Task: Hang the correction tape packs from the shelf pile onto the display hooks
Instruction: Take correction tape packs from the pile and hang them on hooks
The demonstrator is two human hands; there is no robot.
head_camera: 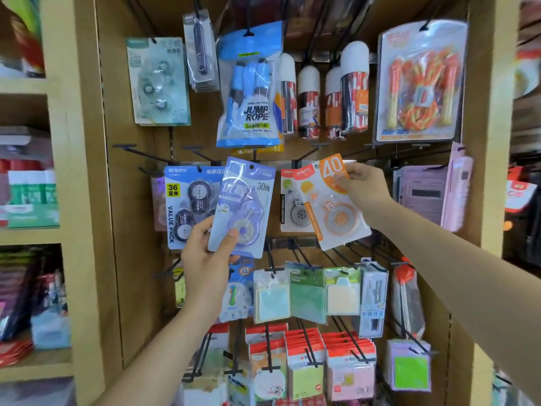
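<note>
My left hand point(205, 259) grips the lower edge of a lilac correction tape pack marked 30m point(246, 200), held tilted in front of the middle row of hooks. My right hand point(363, 189) pinches the top right corner of an orange and white pack marked 40 point(330, 206), its hole close to a black hook point(295, 162). A matching 40 pack point(292, 206) hangs just behind it. A blue "36 value pack" of correction tapes point(187, 200) hangs to the left. The shelf pile is out of view.
Jump ropes point(251, 92) and white-capped tubes point(330, 98) hang above. Sticky notes point(307, 291) and red-topped packs point(316, 364) hang below on long black hooks. Several bare hooks point(128, 148) stick out at the middle left. Wooden shelves point(32, 232) stand to the left.
</note>
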